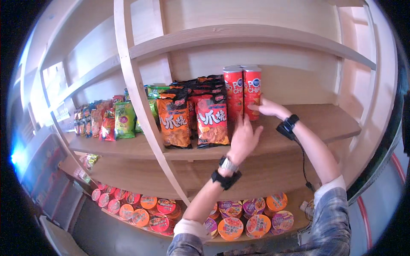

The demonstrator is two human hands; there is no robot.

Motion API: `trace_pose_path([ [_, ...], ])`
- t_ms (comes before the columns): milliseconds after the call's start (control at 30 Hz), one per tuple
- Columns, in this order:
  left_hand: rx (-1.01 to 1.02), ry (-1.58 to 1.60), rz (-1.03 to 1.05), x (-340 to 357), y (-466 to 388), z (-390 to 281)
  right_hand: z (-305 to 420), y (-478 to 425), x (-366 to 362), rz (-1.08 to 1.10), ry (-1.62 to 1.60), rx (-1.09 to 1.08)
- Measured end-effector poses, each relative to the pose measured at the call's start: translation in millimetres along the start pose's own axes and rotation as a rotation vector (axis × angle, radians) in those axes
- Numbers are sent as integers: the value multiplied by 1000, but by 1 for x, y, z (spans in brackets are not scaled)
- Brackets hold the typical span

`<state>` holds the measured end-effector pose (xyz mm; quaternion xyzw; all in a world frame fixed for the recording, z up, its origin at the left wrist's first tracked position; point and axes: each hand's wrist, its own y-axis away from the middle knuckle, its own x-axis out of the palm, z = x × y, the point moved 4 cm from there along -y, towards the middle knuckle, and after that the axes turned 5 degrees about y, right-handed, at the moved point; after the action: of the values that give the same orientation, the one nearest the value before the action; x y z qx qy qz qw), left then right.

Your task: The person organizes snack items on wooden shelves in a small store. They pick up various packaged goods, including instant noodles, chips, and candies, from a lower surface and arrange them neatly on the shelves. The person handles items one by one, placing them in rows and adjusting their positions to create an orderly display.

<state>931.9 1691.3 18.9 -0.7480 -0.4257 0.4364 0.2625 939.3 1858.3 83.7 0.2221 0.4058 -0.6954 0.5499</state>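
Red potato chip canisters with silver tops [252, 81] stand upright, close together, on the brown middle shelf [307, 123]. My right hand [271, 108] is at the right canister, its fingertips at the front; whether they press on it is unclear. My left hand [245, 137] is before the lower part of the canisters, fingers apart and blurred, with nothing seen in it. Just left of the canisters stands a red and black snack bag [212, 120], and beside it an orange and black snack bag [174, 121]. More bags of these kinds are behind them.
A pale wooden upright [141, 92] divides the shelving. Left of it stand a green snack bag [125, 120] and several small packets. Lidded instant noodle tubs [230, 228] fill part of the lowest shelf. A wooden shelf edge [243, 33] runs above the canisters. A black cable hangs from my right wrist strap.
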Motion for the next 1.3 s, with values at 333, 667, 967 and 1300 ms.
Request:
trace_pose_path([
  [333,-233,774,544,-108,285,-34,98,188,74,-169,50,-182],
  [667,-1142,-125,838,-171,597,88,89,263,378,786,-679,-16],
  [967,-1658,-18,150,-190,767,70,133,297,538,1166,-873,91],
  [1300,-2165,16,-332,-232,1046,-17,267,278,661,1274,-594,-178],
])
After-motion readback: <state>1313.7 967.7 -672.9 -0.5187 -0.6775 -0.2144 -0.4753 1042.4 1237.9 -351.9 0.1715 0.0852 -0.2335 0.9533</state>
